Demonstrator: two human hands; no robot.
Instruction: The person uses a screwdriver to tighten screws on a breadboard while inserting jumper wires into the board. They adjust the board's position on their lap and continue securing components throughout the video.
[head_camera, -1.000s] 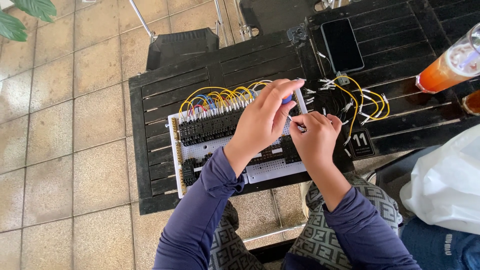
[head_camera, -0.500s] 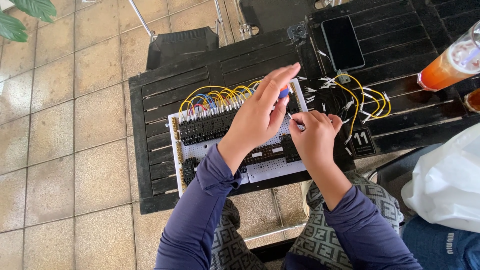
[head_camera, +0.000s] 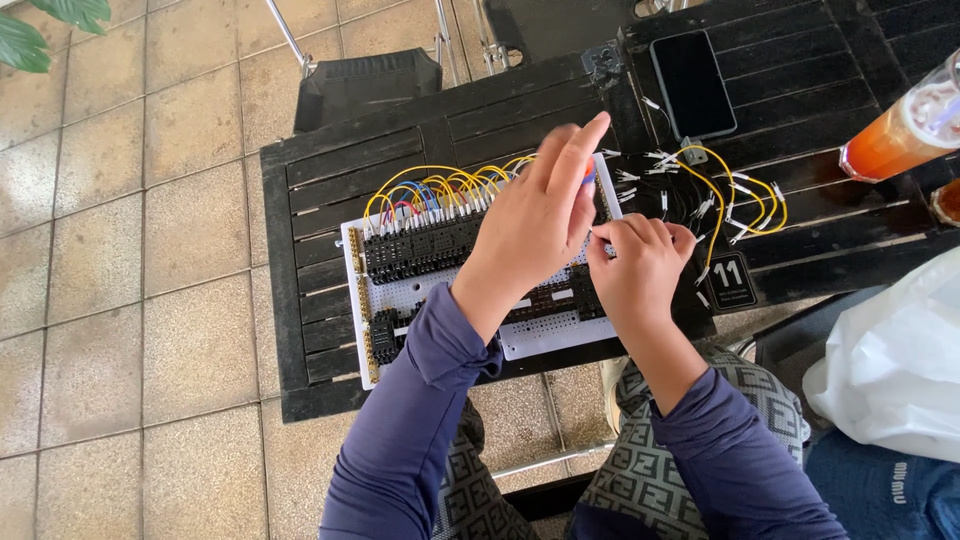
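Seen from above, a white perforated wiring board (head_camera: 545, 338) lies flat on a dark slatted wooden worktop (head_camera: 330, 180), its long axis running left to right and tilted slightly up toward the right. Rows of black terminal blocks (head_camera: 420, 247) sit along it, with yellow, red and blue wire loops (head_camera: 440, 185) arching over its far edge. The left hand (head_camera: 535, 225) hovers over the middle of the board, fingers spread loosely and pointing away, holding nothing that can be seen. The right hand (head_camera: 640, 260) rests at the board's right end, fingers curled narrowly as if pinching something small; what it holds cannot be made out. Loose yellow wires (head_camera: 745, 195) lie just right, a black phone (head_camera: 692, 82) beyond, and an orange drink (head_camera: 905, 125) at the far right.
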